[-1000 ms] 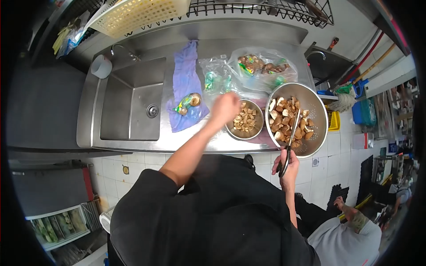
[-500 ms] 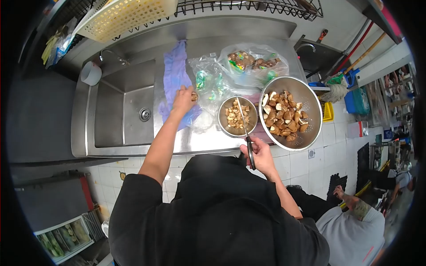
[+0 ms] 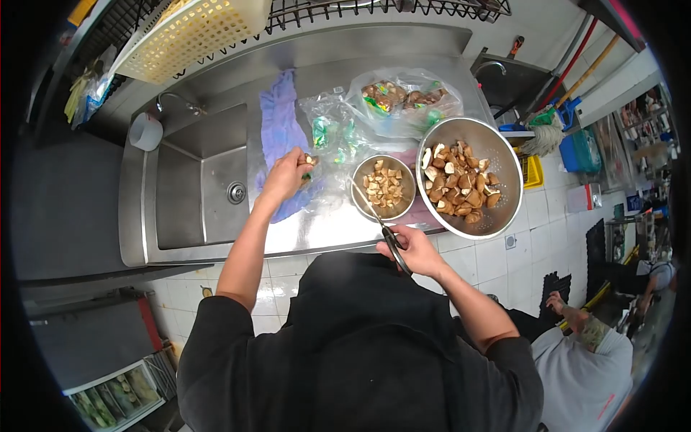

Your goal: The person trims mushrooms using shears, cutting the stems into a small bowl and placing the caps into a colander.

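My left hand [image 3: 286, 175] is closed on a brown mushroom [image 3: 309, 160], held above the purple cloth [image 3: 282, 122] and the edge of the clear plastic bags. My right hand [image 3: 414, 250] grips black-handled scissors [image 3: 392, 243] at the counter's front edge. Their blades point up and left, past the left rim of a small metal bowl [image 3: 355, 200]. Cut mushroom pieces [image 3: 384, 186] lie in that bowl. Right of it, a large metal colander [image 3: 509, 176] holds many brown mushrooms [image 3: 461, 180].
A steel sink [image 3: 205, 194] with a tap [image 3: 173, 101] is on the left. Behind the bowl lie crumpled plastic bags [image 3: 338, 133] and a bag of packed mushrooms [image 3: 403, 101]. A white container [image 3: 146, 132] stands at the sink's corner. Another person [image 3: 579, 367] is at my lower right.
My left hand has shifted slightly left and down with the mushroom. The scissors have swung left, from over the small bowl's middle to its left rim, as my right hand moved left.
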A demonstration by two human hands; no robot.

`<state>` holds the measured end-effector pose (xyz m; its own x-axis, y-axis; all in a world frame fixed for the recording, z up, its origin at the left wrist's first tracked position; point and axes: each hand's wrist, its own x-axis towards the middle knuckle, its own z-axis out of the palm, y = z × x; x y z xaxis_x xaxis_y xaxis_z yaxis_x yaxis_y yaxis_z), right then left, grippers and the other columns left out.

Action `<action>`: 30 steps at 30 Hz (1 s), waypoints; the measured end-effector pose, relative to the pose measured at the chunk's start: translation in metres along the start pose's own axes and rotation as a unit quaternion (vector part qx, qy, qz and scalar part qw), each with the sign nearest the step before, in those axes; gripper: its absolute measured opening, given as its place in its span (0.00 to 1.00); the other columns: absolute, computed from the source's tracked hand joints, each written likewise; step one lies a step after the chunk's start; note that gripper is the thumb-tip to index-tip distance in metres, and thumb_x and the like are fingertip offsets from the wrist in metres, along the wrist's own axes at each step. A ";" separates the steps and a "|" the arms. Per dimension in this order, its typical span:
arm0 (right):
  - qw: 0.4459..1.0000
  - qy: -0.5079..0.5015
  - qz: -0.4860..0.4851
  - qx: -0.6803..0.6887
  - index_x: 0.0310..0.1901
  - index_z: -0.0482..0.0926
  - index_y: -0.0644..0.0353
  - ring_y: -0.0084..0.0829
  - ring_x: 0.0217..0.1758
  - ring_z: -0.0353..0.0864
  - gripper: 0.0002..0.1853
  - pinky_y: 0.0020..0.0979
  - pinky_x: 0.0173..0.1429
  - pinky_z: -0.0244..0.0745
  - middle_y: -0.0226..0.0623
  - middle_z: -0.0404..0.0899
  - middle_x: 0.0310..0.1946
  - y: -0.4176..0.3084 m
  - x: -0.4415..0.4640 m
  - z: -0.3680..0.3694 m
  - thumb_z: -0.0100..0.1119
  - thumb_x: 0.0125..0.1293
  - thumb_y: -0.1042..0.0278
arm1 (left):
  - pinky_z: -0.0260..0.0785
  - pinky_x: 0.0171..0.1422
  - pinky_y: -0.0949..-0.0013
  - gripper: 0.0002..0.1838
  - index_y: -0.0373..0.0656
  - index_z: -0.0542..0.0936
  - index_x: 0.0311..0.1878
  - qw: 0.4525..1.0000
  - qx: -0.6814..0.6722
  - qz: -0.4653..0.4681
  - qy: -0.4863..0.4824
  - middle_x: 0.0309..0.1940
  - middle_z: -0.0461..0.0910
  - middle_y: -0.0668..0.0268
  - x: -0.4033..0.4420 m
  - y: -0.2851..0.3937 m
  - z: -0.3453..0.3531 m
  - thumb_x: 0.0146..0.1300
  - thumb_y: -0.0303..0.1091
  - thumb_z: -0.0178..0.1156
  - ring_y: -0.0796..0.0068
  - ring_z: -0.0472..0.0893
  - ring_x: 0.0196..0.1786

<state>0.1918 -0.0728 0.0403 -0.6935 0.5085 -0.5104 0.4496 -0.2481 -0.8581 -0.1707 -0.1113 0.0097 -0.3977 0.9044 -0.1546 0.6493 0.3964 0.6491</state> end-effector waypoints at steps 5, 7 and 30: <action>0.991 -0.081 -0.084 -0.059 0.58 0.79 0.69 0.18 0.31 0.82 0.32 0.26 0.36 0.76 0.35 0.86 0.31 -0.012 0.016 -0.013 0.73 0.68 0.47 | 0.72 0.46 0.58 0.14 0.39 0.70 0.42 0.988 0.073 0.134 0.012 0.32 0.79 0.56 0.002 0.000 -0.020 0.72 0.35 0.65 0.60 0.78 0.36; 0.985 -0.107 -0.025 -0.134 0.55 0.80 0.68 0.18 0.20 0.78 0.32 0.26 0.24 0.72 0.33 0.82 0.25 -0.027 0.020 -0.019 0.71 0.68 0.42 | 0.71 0.39 0.59 0.15 0.39 0.70 0.42 0.970 0.146 0.046 -0.191 0.33 0.79 0.56 0.019 0.003 -0.036 0.73 0.39 0.64 0.64 0.78 0.35; 0.967 0.020 -0.093 -0.238 0.59 0.75 0.72 0.39 0.27 0.85 0.35 0.40 0.33 0.81 0.45 0.82 0.27 -0.015 0.028 0.017 0.71 0.66 0.45 | 0.80 0.54 0.67 0.11 0.37 0.81 0.48 0.912 -0.376 -0.058 -0.152 0.50 0.84 0.59 0.021 -0.032 -0.032 0.69 0.31 0.68 0.70 0.85 0.49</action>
<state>0.1568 -0.0688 0.0377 -0.7689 0.5422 -0.3388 0.5337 0.2527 -0.8070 -0.2208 -0.1097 0.0098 -0.1634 0.9104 -0.3802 -0.0586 0.3758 0.9249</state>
